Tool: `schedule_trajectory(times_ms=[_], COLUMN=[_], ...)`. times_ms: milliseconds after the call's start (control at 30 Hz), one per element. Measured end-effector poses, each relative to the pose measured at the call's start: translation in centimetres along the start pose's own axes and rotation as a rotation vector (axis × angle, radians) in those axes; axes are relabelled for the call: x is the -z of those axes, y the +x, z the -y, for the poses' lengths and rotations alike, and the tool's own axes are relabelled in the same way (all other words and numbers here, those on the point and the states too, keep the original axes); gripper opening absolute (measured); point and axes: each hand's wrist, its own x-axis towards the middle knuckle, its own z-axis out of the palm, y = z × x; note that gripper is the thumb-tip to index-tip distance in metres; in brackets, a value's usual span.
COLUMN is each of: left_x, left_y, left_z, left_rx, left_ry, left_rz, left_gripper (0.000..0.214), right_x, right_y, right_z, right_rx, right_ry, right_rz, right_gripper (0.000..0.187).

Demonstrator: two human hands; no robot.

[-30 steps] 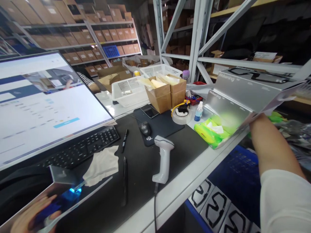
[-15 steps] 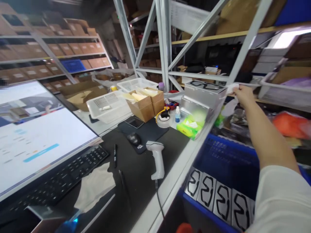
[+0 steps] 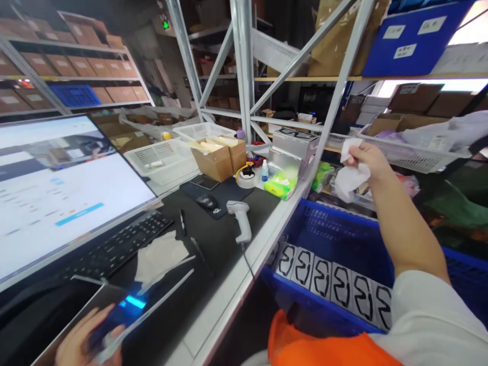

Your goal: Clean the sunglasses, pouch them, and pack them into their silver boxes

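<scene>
At the lower left, my left hand (image 3: 89, 333) curls round a shiny metal-looking case (image 3: 131, 305) that reflects a bright blue light. Part of the case is cut off by the frame, and blur hides its full shape. My right hand (image 3: 368, 157) is stretched out to the right, beyond the desk edge, pinching a crumpled white tissue (image 3: 348, 183) that hangs from the fingers. A pale cloth (image 3: 162, 256) lies on the black desk mat near the left hand. A bright green tissue pack (image 3: 281, 187) sits at the desk's far right corner.
A grey barcode scanner (image 3: 241, 221), mouse (image 3: 207, 202), keyboard (image 3: 124, 244) and monitor (image 3: 68, 193) occupy the desk. Below my right arm, a blue crate (image 3: 305, 300) holds several silver pieces with black outlines. A metal rack post (image 3: 242, 76) rises behind. White baskets (image 3: 160, 165) stand at the back.
The view has shifted, showing more of the blue crate. My left hand has come into view on the metal case. My right hand still holds the tissue, now lower and further from the silver boxes.
</scene>
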Motion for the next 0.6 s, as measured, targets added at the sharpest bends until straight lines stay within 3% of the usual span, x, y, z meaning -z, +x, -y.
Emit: schedule_trajectory(times_ms=[33,167,267,367,467,600], left_x=[0.4,1.3,1.1,0.2,-1.3,-2.8], left_y=[0.6,4.4,7.8,11.0,13.2,13.9], left_z=[-1.7,-7.2,-11.1,-14.7,-16.6,-16.2], left_rx=[0.008,-0.185,-0.232,-0.273,-0.299,-0.259], left_ry=[-0.006,-0.128,-0.26,-0.386,-0.494,-0.585], left_rz=[-0.012,0.101,0.242,0.409,0.48,0.461], left_gripper=[0.065,0.04,0.03,0.034,0.036,0.042], right_x=[-1.2,-7.6,-13.4,-19.2,-23.8,-27.1], right_y=[-1.2,-5.5,-8.0,-10.0,-11.6,-12.6], right_z=[0.6,3.0,4.7,5.9,6.7,7.3], right_rx=[0.006,0.122,0.21,0.278,0.331,0.372], right_ry=[0.003,-0.06,-0.123,-0.171,-0.205,-0.209], right_rz=[0.06,0.426,0.729,0.961,1.077,1.168], right_gripper=[0.022,0.051,0.053,0.047,0.042,0.039])
